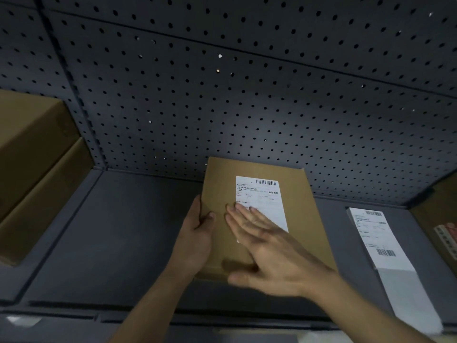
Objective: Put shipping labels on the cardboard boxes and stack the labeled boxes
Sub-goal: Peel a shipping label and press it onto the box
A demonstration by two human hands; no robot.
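Dark grey bench top (128,231), matte, w/ perforated back panel (247,95) rising at rear. Lying flat at ctr, far end close to back panel: brown cardboard box (304,219); well apart to its R, strip of white shipping labels (380,238) running front to back, barcodes on rear part, blank toward front. At far L, stack of two bigger cartons (37,169); at far R edge, part of another carton (435,214), cut off by frame.
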